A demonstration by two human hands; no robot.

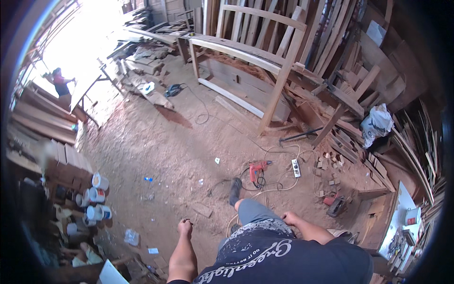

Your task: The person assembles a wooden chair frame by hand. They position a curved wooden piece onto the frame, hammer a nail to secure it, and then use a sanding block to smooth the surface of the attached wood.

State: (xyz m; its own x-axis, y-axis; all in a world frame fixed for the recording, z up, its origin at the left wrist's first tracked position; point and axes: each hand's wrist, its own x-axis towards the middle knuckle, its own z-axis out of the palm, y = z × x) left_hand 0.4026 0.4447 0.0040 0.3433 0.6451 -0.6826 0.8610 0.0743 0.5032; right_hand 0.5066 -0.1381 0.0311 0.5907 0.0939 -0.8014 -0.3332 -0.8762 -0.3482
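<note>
My left hand point(185, 227) hangs over the dusty floor with its fingers curled closed. A small dark bit shows at its knuckles, too small to name. Beside my shorts, my right hand point(290, 218) is also curled, and whatever it may hold is hidden. One dark shoe point(235, 190) is out in front of me, close to a red power drill point(257, 171) lying on the ground with its cord looped around it. Right of the drill lies a white power strip point(296, 168). Farther right is a red and black power tool point(336, 204).
A wooden bench frame point(275, 94) stands ahead, before leaning planks. Cords point(272, 190) snake across the floor near my foot. White buckets point(98, 195) line the left. A dark corded tool point(174, 90) lies farther off. Another person point(62, 87) stands far left by a table.
</note>
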